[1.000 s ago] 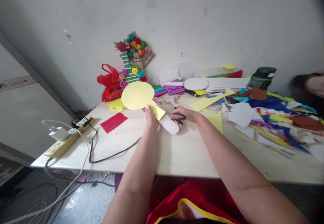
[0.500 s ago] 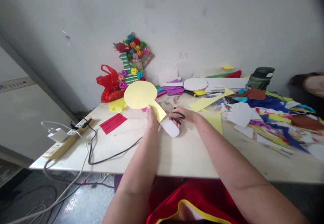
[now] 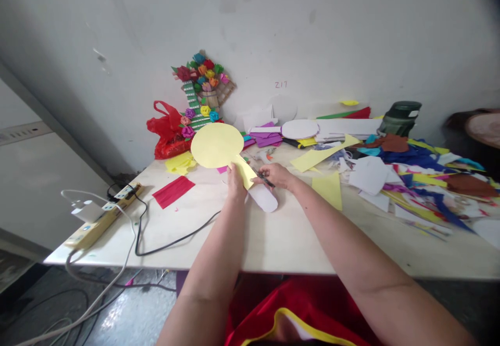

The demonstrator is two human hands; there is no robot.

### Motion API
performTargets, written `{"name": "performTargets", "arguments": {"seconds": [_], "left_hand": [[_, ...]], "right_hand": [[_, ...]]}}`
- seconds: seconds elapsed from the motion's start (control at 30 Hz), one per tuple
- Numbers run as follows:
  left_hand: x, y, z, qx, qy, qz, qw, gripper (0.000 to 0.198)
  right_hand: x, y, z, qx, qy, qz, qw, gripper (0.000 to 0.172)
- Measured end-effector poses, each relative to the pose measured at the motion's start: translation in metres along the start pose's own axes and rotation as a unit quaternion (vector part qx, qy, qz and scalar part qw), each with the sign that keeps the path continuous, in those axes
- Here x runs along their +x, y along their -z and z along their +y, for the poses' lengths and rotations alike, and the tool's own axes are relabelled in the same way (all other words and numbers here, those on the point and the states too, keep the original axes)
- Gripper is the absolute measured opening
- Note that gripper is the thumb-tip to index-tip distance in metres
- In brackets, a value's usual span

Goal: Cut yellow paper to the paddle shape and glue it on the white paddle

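Note:
A pale yellow paper cutout (image 3: 217, 145), round with a straight handle, is held up over the table by my left hand (image 3: 235, 183). That hand is closed, its thumb on the front near where handle and disc meet. My right hand (image 3: 279, 175) is closed around black-handled scissors (image 3: 266, 180), and its fingertips are close to the right edge of the yellow handle. The scissor blades are mostly hidden by the fingers and paper. Below the handle, a white rounded paper piece (image 3: 265, 200) sticks out toward me; whether it is joined to the yellow one, I cannot tell.
Colourful paper scraps (image 3: 422, 174) are heaped at the right, before a dark green bottle (image 3: 401, 118). A power strip (image 3: 103, 217) with cables lies left. Red paper (image 3: 173, 192), a red plastic bag (image 3: 167, 130) and a paper-flower ornament (image 3: 203, 90) stand or lie further back.
My right hand has shifted slightly left, and the scissors have turned so their handles show edge-on. Its fingers are now nearer the yellow handle's edge. My left hand has hardly moved.

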State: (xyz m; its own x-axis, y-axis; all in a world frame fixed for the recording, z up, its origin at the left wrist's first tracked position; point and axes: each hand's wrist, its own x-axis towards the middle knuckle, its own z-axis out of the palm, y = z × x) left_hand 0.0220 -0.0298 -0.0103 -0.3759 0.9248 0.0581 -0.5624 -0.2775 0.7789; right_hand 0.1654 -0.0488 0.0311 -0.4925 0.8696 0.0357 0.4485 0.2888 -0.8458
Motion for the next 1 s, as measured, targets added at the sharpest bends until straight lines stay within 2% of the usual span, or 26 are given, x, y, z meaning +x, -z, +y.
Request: {"name": "performTargets", "arguments": {"seconds": [0.03, 0.1, 0.2, 0.7, 1.0], "left_hand": [[-0.002, -0.001, 0.001, 0.001, 0.002, -0.002, 1.000, 0.034], [-0.004, -0.004, 0.003, 0.005, 0.010, -0.006, 1.000, 0.036], [-0.006, -0.005, 0.004, 0.009, 0.013, -0.007, 1.000, 0.036], [-0.007, -0.006, 0.000, -0.017, 0.004, -0.032, 0.999, 0.034], [-0.009, -0.006, 0.000, -0.017, -0.008, -0.008, 1.000, 0.032]], "right_hand": [[-0.001, -0.001, -0.004, -0.072, -0.005, 0.048, 0.996, 0.036], [-0.004, -0.002, -0.010, -0.186, 0.000, 0.105, 0.977, 0.038], [-0.005, -0.003, -0.016, -0.254, 0.005, 0.120, 0.960, 0.041], [-0.003, -0.008, -0.017, -0.304, 0.010, 0.153, 0.940, 0.045], [-0.002, -0.010, -0.018, -0.320, 0.009, 0.164, 0.933, 0.045]]}}
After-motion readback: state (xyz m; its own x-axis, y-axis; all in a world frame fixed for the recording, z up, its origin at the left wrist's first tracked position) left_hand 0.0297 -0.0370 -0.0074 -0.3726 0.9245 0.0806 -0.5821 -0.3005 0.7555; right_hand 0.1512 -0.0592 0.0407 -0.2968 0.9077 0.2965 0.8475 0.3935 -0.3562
